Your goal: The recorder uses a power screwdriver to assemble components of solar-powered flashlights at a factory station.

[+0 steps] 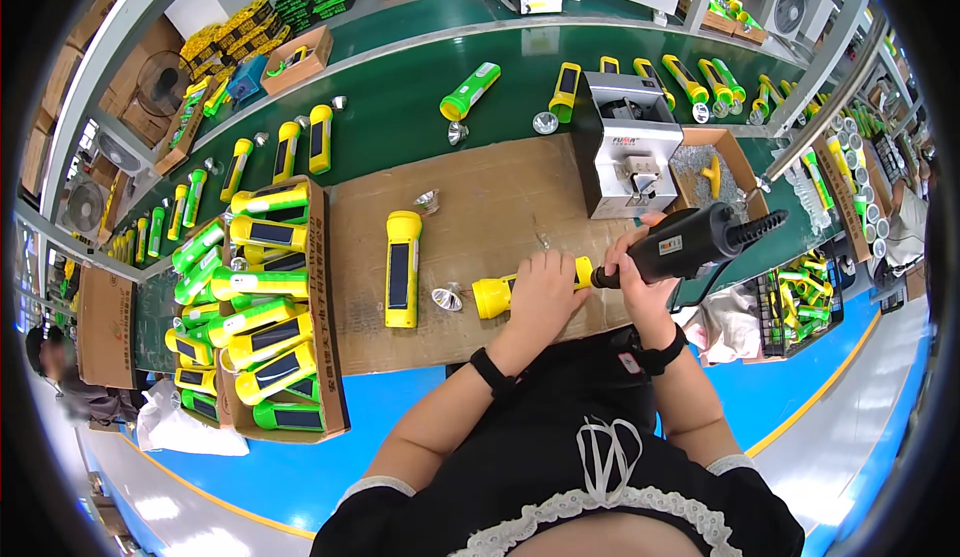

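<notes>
My left hand [543, 297] is wrapped over a yellow flashlight body [490, 298] that lies sideways on the cardboard sheet [480, 182]. In my right hand [642, 295] is a black electric screwdriver [682, 245], held level, its tip at the right end of that flashlight. Whether the tip touches a screw is hidden. Beside the flashlight's wide end rests a shiny reflector [446, 300]. Further left, a second yellow flashlight [402, 272] with a dark solar panel lies lengthwise, another reflector [427, 201] at its far end.
A carton [328, 337] heaped with green and yellow flashlights stands at left. Behind my right hand are a screw-feeder machine [632, 157] and a box of screws [695, 157]. Across the back runs a green belt [400, 127] carrying flashlights. A black basket [800, 342] sits at right.
</notes>
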### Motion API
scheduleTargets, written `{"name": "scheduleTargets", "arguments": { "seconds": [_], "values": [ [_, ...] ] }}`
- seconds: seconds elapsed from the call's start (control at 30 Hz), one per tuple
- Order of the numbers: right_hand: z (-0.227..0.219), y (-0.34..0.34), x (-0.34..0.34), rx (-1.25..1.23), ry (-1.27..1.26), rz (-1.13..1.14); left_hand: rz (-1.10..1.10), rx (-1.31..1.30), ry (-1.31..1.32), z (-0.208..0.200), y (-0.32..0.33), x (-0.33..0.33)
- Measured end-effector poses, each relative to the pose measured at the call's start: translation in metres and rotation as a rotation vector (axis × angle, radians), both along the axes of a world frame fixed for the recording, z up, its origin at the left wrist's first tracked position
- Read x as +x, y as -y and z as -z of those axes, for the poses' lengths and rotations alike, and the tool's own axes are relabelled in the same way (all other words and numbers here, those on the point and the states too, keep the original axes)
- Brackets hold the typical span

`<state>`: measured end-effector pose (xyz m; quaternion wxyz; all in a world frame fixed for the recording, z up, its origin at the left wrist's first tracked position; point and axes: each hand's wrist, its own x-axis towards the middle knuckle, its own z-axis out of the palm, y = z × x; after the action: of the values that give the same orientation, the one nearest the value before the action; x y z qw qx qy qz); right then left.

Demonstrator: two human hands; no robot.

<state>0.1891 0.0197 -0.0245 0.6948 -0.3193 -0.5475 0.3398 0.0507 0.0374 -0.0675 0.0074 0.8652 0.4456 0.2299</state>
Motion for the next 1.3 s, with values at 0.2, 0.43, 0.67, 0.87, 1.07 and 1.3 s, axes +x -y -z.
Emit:
{"name": "scheduleTargets", "arguments": {
  "seconds": [0.2,0.43,0.67,0.87,1.07,1.3],
  "values": [
    [0.004,-0.001,-0.003,-0.015,0.010,0.007,-0.016,-0.003,0.038,0.002,-0.001,0.000],
    [-0.003,-0.002,-0.001,-0.020,0.034,0.052,-0.032,0.035,0.005,0.002,0.000,0.001],
    [-0.081,-0.030,0.043,0.267,-0.045,0.366,-0.030,-0.023,-0.145,-0.010,0.012,-0.002],
    [-0.074,-0.078,0.067,0.290,-0.039,0.379,0.072,-0.031,0.107,-0.006,0.014,-0.003],
    [-0.058,-0.090,0.056,0.159,0.035,0.392,0.045,-0.110,0.091,-0.010,0.018,-0.010],
    [-0.071,-0.076,0.049,0.043,-0.023,0.267,0.030,-0.125,0.145,-0.005,0.016,-0.011]
  ]
}}
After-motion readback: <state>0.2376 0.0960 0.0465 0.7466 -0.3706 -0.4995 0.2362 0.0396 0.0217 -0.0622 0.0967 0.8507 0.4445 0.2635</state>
